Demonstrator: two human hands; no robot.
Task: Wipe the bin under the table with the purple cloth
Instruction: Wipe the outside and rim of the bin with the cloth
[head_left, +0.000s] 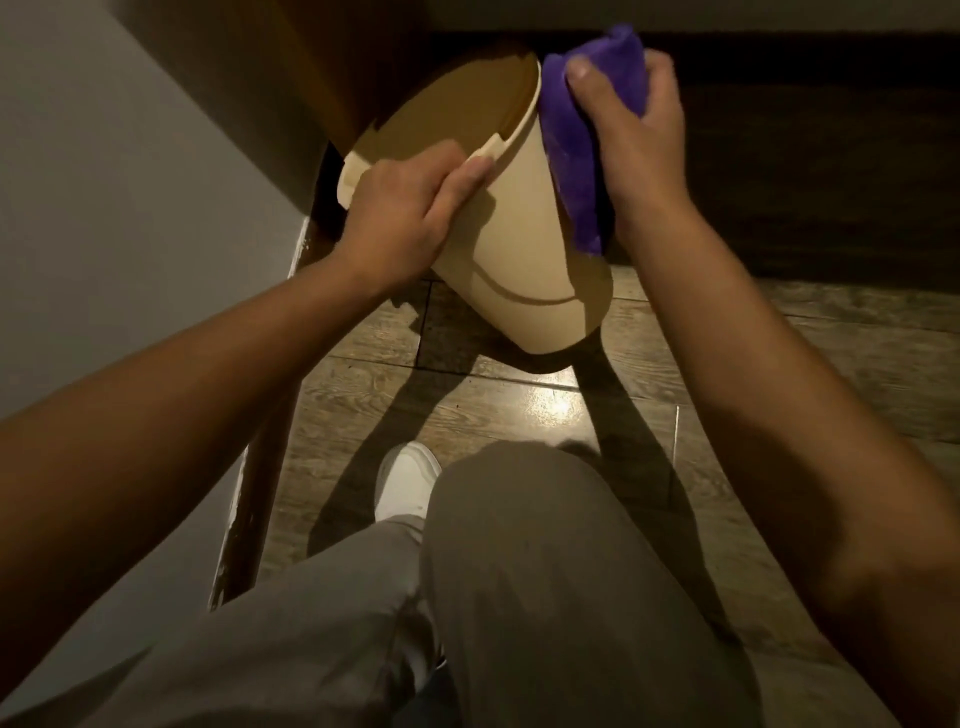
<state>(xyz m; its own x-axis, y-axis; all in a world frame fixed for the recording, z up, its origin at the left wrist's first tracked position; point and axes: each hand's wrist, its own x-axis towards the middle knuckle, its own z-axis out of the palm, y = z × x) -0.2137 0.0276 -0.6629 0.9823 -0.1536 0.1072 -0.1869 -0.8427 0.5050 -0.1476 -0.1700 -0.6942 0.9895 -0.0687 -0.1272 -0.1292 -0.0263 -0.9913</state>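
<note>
A cream plastic bin (519, 244) with a lid is tilted away from me, its base resting on the wood floor in the upper middle of the head view. My left hand (410, 208) grips its rim on the near left side, thumb along the edge. My right hand (634, 140) holds the purple cloth (571, 156) pressed flat against the bin's right outer wall. The cloth hangs down past my palm. The bin's far side is hidden in shadow under the table.
A grey wall (104, 208) with a dark skirting board runs along the left. The dark space under the table (779, 130) lies behind the bin. My bent knee (545, 545) and a white shoe (405, 483) are on the wood floor (467, 400) close in front.
</note>
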